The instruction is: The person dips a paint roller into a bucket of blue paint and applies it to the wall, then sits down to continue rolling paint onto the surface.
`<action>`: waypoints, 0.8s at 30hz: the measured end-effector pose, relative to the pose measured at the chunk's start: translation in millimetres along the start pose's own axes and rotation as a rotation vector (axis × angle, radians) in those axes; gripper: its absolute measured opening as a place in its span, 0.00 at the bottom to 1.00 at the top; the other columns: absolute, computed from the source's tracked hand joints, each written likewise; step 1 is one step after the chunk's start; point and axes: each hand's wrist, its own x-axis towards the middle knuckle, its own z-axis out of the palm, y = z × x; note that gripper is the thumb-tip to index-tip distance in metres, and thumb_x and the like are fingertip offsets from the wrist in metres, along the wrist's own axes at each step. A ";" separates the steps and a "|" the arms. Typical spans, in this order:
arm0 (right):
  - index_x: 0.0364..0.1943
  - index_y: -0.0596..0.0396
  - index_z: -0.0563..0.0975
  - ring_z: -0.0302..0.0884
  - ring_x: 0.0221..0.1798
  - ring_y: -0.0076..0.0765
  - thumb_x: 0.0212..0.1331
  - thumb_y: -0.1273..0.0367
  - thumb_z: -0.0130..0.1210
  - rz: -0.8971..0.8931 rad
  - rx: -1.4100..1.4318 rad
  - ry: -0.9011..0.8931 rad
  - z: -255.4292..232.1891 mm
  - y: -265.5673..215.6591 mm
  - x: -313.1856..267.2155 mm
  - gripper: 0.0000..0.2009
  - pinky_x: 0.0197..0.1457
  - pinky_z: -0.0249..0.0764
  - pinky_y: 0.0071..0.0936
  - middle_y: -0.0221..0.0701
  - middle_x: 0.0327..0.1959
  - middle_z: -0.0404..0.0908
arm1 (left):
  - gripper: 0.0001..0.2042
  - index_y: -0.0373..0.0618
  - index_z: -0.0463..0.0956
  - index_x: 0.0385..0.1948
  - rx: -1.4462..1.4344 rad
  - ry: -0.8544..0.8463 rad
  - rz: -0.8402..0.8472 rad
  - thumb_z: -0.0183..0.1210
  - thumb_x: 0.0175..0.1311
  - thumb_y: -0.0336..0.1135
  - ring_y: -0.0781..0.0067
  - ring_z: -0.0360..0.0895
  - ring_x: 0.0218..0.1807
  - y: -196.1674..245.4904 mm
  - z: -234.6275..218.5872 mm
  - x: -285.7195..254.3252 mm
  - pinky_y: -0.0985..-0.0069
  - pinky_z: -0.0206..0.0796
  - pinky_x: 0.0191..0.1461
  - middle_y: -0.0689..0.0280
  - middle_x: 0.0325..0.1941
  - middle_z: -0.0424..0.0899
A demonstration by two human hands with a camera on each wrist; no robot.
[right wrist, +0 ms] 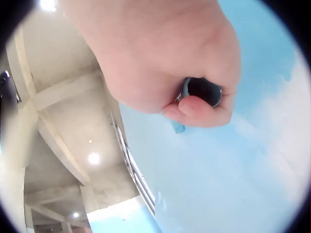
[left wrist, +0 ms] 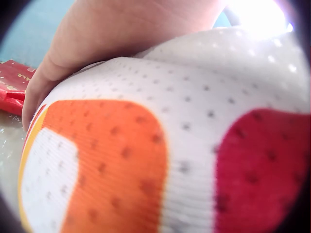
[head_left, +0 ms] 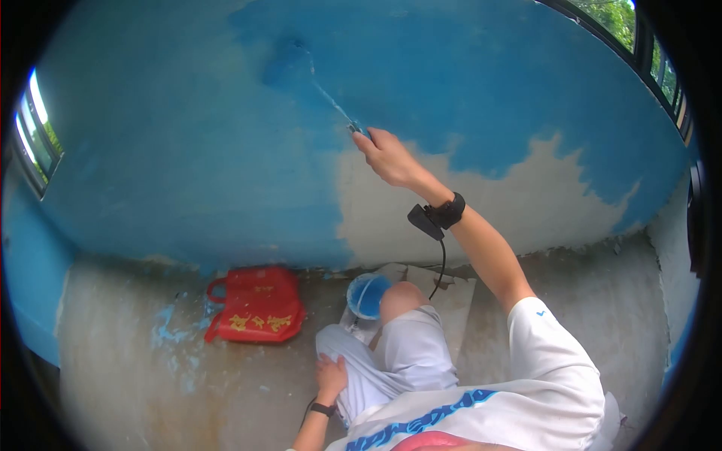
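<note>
My right hand [head_left: 389,159] grips the handle of a paint roller [head_left: 329,96], arm stretched out toward the wall. The roller's blue head lies against the blue-painted wall [head_left: 466,68] and blends with it. In the right wrist view, fingers curl round the dark hollow end of the handle [right wrist: 206,92]. My left hand [head_left: 331,374] rests on the leg of white shorts [head_left: 414,349]; the left wrist view shows it lying over white fabric [left wrist: 194,121] with orange and red patches.
A blue paint bucket [head_left: 367,295] stands on the floor by the knee. To its left lies a red bag [head_left: 259,304] with yellow lettering, near blue paint splashes [head_left: 169,331]. Low on the wall is an unpainted pale patch [head_left: 481,210]. Windows [head_left: 617,22] sit upper right and at left.
</note>
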 end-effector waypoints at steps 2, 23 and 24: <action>0.28 0.59 0.66 0.58 0.25 0.29 0.74 0.54 0.40 0.050 0.039 0.007 6.1 17.4 -17.7 0.22 0.31 0.62 0.35 0.29 0.20 0.62 | 0.39 0.23 0.50 0.68 -0.014 -0.006 0.007 0.42 0.71 0.56 0.29 0.71 0.57 -4.2 5.2 1.4 0.48 0.63 0.63 0.29 0.60 0.66; 0.29 0.52 0.66 0.55 0.17 0.16 0.74 0.56 0.45 0.537 0.343 0.184 -11.1 131.2 -224.5 0.17 0.18 0.54 0.22 0.18 0.16 0.59 | 0.37 0.20 0.50 0.67 -0.058 -0.053 0.028 0.42 0.73 0.52 0.30 0.71 0.57 -10.8 -2.5 2.2 0.51 0.64 0.62 0.30 0.59 0.66; 0.29 0.52 0.66 0.55 0.17 0.16 0.74 0.56 0.45 0.547 0.339 0.192 -16.1 124.0 -229.1 0.17 0.18 0.54 0.22 0.18 0.16 0.59 | 0.37 0.20 0.50 0.67 -0.055 -0.064 0.034 0.42 0.73 0.52 0.30 0.71 0.57 -10.0 -2.9 1.8 0.51 0.64 0.62 0.30 0.59 0.66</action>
